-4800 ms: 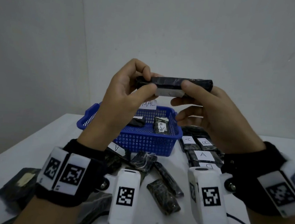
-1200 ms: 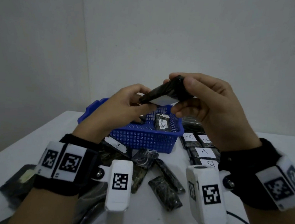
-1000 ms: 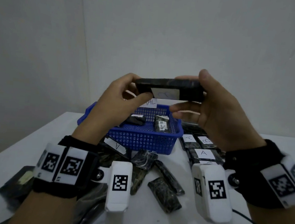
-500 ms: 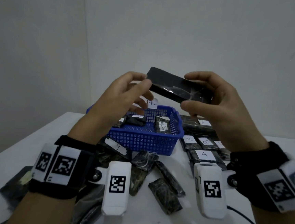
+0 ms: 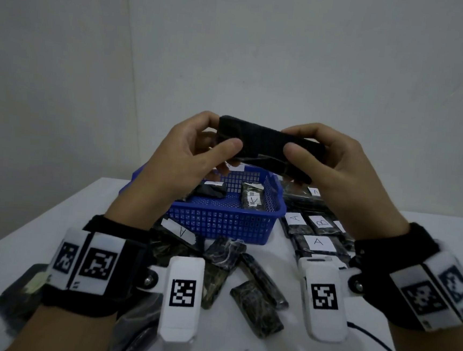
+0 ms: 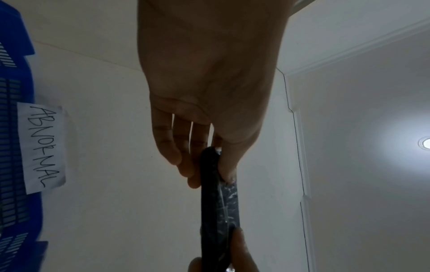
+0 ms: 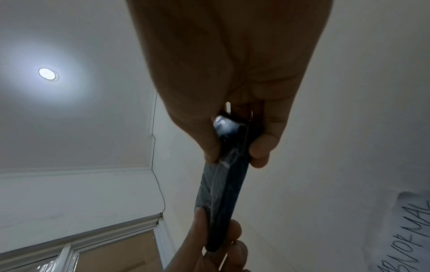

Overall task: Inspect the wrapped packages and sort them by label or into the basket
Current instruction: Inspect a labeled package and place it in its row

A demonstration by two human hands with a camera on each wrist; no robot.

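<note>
A flat black wrapped package (image 5: 263,147) is held up in the air above the blue basket (image 5: 220,224). My left hand (image 5: 222,143) pinches its left end between thumb and fingers, and my right hand (image 5: 294,150) pinches its right end. Its plain dark face is turned toward me, with no label showing. In the left wrist view the package (image 6: 218,202) runs edge-on from my left hand (image 6: 207,169). The right wrist view shows the package (image 7: 223,180) clamped in my right hand (image 7: 235,152).
The basket carries an ABNORMAL tag (image 6: 43,147) and holds two packages (image 5: 252,199). Labelled A and B packages (image 5: 317,241) lie in rows to its right. Several loose wrapped packages (image 5: 255,303) lie in front of it. A cable (image 5: 378,342) runs at the right.
Both hands have turned the package over: the white label that faced me a second ago is gone from sight and a plain dark face now shows. The package stays in both hands.
</note>
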